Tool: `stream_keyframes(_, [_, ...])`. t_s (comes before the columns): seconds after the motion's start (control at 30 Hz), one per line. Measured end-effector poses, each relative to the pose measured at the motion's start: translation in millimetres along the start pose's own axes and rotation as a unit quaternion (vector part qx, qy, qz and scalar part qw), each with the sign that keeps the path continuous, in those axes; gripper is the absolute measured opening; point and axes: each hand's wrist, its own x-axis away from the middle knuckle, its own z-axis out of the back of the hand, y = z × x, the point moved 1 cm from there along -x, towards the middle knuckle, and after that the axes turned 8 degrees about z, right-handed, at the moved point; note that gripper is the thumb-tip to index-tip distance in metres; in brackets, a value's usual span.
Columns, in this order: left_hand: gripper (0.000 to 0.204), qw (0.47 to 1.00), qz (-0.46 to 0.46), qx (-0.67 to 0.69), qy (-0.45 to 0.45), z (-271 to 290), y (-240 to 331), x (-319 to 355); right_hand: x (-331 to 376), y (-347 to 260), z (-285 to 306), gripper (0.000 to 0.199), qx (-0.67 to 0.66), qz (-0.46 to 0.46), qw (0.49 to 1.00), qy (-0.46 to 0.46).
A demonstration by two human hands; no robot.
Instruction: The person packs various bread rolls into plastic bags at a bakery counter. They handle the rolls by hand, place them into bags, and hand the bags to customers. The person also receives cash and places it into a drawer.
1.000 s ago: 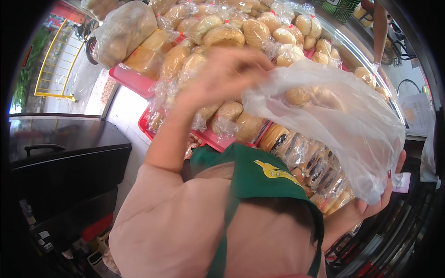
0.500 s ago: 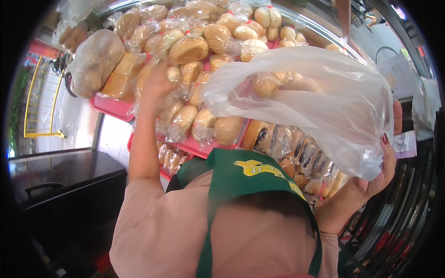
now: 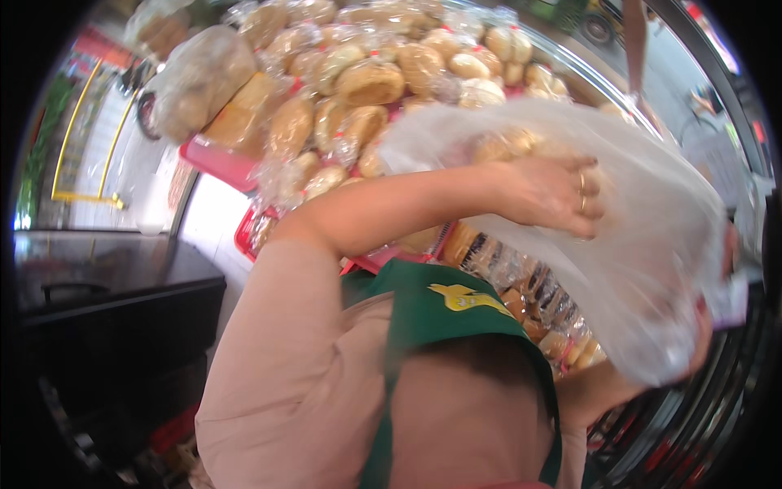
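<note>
A large translucent white plastic bag [image 3: 643, 277] spreads across the right side, with bread showing hazily at its upper part. My right hand [image 3: 702, 330] grips the bag's right side, and the film partly covers its fingers. Against that hand is a small pale purple piece of paper [image 3: 731, 303]. My left arm reaches across to the bag. My left hand [image 3: 547, 196], with rings on two fingers, has its fingers curled in at the bag. What they hold, if anything, is hidden. Plastic-wrapped bread loaves [image 3: 371, 81] lie in rows on the display beyond my arm.
A full bag of rolls [image 3: 204, 81] stands at the display's left end, above a pink tray [image 3: 218, 165]. Wrapped dark-filled breads [image 3: 529, 281] line the near side. A black cabinet [image 3: 122, 301] is at left, a dark rack [image 3: 652, 424] at lower right.
My left hand has left the wrapped loaves on the display and swung right to the bag. The bag has shifted slightly down and right in view, still in my right hand.
</note>
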Motion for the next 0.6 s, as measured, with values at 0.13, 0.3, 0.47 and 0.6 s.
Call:
stream_keyframes(0.13, [0.034,0.996,0.017,0.056,-0.068,-31,10,1,-29,29,49,0.053,0.058,0.220,0.971,-0.079])
stream_keyframes(0.3, [0.036,0.943,0.015,0.325,0.065,72,31,29,-33,61,56,0.081,-0.108,0.094,0.972,-0.185])
stream_keyframes(0.47, [0.050,0.819,0.512,0.023,0.259,120,-22,197,-24,58,35,0.054,-0.385,-0.233,0.892,-0.046])
stream_keyframes(0.6, [0.085,0.594,0.788,-0.133,0.094,84,-68,326,-29,42,22,0.042,-0.591,-0.402,0.699,-0.029])
